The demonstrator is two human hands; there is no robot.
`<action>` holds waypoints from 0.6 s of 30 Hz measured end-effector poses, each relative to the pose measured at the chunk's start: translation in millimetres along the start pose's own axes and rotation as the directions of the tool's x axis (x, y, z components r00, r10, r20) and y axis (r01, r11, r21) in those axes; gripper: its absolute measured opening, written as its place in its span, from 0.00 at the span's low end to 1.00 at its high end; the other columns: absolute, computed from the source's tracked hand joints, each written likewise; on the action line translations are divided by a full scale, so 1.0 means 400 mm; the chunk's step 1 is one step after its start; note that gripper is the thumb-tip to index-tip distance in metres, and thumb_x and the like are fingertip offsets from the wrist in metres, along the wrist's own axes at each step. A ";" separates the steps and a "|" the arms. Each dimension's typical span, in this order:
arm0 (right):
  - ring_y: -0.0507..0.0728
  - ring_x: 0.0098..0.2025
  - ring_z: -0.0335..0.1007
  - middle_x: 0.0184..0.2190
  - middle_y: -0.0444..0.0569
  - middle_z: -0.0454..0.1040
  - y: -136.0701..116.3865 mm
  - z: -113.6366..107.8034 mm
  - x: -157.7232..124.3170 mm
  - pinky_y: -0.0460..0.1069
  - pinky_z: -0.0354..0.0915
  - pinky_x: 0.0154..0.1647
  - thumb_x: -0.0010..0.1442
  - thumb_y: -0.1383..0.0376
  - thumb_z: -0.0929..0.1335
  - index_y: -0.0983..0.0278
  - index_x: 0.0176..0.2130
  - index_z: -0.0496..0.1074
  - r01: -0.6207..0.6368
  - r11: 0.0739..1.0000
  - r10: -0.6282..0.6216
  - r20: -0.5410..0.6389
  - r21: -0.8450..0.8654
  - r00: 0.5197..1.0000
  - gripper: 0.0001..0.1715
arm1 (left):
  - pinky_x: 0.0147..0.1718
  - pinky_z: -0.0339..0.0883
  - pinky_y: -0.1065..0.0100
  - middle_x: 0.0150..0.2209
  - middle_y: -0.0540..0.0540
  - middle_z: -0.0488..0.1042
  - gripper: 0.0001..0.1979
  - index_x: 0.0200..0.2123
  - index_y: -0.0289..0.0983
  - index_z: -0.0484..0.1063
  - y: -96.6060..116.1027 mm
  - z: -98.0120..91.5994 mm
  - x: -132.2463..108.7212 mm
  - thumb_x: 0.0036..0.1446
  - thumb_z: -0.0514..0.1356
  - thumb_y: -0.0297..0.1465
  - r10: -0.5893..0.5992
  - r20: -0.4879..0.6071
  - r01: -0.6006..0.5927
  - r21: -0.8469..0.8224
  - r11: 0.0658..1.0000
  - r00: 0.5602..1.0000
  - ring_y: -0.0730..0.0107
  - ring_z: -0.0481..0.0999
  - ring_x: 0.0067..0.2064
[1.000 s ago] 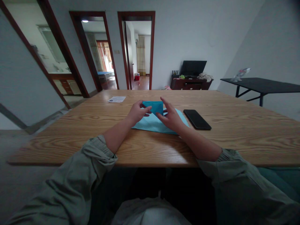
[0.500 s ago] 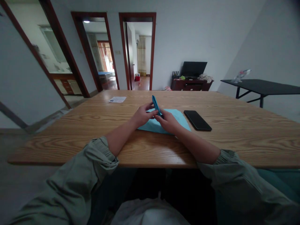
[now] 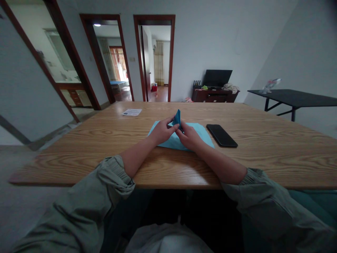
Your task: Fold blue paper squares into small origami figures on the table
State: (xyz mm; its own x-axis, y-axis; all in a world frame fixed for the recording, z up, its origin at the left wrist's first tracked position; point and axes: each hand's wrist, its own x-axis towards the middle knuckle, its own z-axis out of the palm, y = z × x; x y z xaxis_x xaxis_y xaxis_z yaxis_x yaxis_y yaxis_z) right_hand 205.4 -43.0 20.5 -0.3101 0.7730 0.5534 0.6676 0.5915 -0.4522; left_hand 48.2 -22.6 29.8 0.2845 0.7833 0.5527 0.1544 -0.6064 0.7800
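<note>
Fingertips (image 3: pixel 171 128) of left hand (image 3: pixel 162 133) and right hand (image 3: pixel 190 138) are pinching folded blue paper (image 3: pixel 178 117) upright at frame centre, above a flat blue sheet (image 3: pixel 203 135); light, flimsy, probably best gripped along its folds.

Black phone (image 3: pixel 221 135) lies flat just right of grip, on wood table (image 3: pixel 263 154), screen dark. White card (image 3: pixel 132 112) beyond grip to the left, well apart. Far behind, right of grip: TV (image 3: pixel 218 77) on dark cabinet (image 3: pixel 214 95) w/ clutter. Black side table (image 3: pixel 295 95) further right, small pale object (image 3: pixel 271 84) on top. Two open doorways (image 3: pixel 155 59) in back wall, beyond & left of grip.
</note>
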 end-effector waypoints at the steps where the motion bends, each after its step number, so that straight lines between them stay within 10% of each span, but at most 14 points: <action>1: 0.61 0.38 0.72 0.40 0.53 0.77 0.000 0.001 0.000 0.51 0.64 0.39 0.63 0.61 0.59 0.64 0.56 0.65 0.006 1.000 -0.006 0.004 0.007 1.000 0.23 | 0.53 0.63 0.61 0.52 0.42 0.73 0.21 0.50 0.36 0.73 -0.001 0.000 0.000 0.51 0.63 0.34 -0.003 -0.004 0.003 0.004 1.000 1.000 0.57 0.68 0.56; 18: 0.59 0.33 0.73 0.37 0.51 0.78 -0.006 -0.001 0.002 0.52 0.66 0.37 0.60 0.64 0.61 0.64 0.65 0.53 -0.052 0.998 0.054 -0.061 0.036 0.997 0.35 | 0.46 0.68 0.66 0.46 0.45 0.75 0.18 0.48 0.36 0.72 0.005 0.002 -0.003 0.53 0.58 0.27 0.017 0.019 -0.019 0.104 0.994 1.000 0.63 0.74 0.45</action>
State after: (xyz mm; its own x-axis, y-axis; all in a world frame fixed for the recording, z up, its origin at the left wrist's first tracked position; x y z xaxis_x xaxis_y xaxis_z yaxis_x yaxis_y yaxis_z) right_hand 203.8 -44.0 22.5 -0.2318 0.7882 0.5701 0.6578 0.5588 -0.5051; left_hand 48.8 -24.8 30.5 0.3050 0.7701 0.5603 0.2468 -0.6322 0.7345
